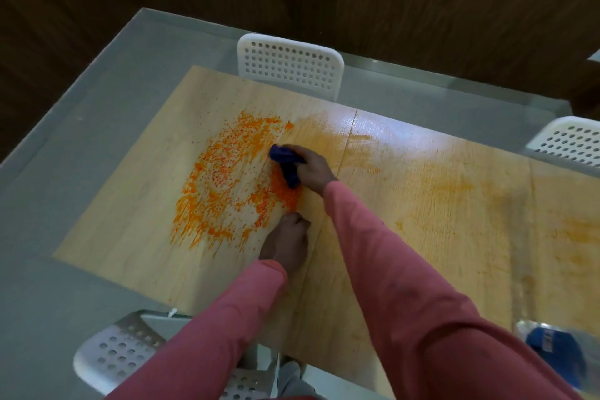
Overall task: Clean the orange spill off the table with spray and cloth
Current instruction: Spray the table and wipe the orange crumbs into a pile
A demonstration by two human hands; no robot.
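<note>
My right hand [310, 172] grips the cloth [287, 164], bunched into a dark blue wad and pressed to the table [438, 204] at the right edge of the spill [227, 185]. My left hand [285, 242] rests knuckles-down just beside the spill's near edge, fingers curled, holding nothing that I can see. The cloth looks soft and light, so I judge it should be held from above with the palm spreading it, or it will roll instead of wiping. The spill looks beaded and thick, likely to smear; faint orange streaks already cover the wood to the right. The spray [552, 354] stands blurred at the near right edge, well apart from both hands.
</note>
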